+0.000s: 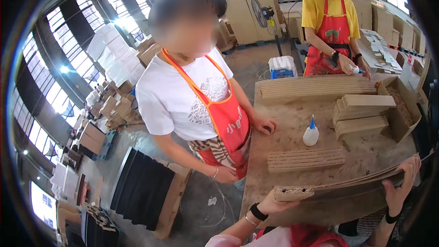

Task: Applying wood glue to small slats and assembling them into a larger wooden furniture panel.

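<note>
Worktable (366, 155) with board stacks (305, 159), glue bottle (311, 135)

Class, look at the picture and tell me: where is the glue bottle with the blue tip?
The glue bottle stands upright on the table, right of centre, between two stacks of boards.

open brown carton (402, 110) table's right | white glue bottle (311, 135) (blue cap) mid-table

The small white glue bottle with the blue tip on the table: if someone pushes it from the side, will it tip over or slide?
The glue bottle stands upright, alone on the rough table. It is taller than wide with a narrow blue tip, so it probably tips rather than slides. It looks like light plastic, likely unharmed by a fall.
</note>
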The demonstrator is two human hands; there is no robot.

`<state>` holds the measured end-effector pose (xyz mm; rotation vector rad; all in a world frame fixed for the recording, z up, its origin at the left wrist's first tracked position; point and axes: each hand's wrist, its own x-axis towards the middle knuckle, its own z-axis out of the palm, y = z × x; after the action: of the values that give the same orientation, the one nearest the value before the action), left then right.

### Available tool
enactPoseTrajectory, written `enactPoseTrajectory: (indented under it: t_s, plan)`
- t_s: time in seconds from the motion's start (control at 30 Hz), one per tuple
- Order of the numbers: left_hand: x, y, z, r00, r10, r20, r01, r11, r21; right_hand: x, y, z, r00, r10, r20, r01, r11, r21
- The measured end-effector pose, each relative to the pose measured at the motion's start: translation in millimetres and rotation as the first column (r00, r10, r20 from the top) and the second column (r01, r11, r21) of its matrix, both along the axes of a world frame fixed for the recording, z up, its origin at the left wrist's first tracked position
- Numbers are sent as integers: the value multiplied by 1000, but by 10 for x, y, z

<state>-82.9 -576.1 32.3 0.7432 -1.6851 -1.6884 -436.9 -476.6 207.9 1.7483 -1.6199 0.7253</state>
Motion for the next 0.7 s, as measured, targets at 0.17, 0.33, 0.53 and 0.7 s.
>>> enactPoseTrajectory:
  t_s: [0.17, 0.33, 0.53, 0.7]
  plan:
    - [-7, 21, 29, 1000, -19, -1, 18, 985, -170, 19, 149, -43, 994, -35, 101, 29, 998, 62]
    - [100, -104, -42, 996, -67, 63, 74, 990, -118, 175, 108, 143, 997, -72, -27, 73, 995, 69]
    - [328, -291, 882, 918, 166, 360, 137, 720, -681, 458, -167, 597, 983, 155, 98, -172, 963, 205]
    - [138, -192, 1321, 994, 68, -89, -92, 949, -303, 734, -268, 812, 932, 350, 96, -361, 871, 333]
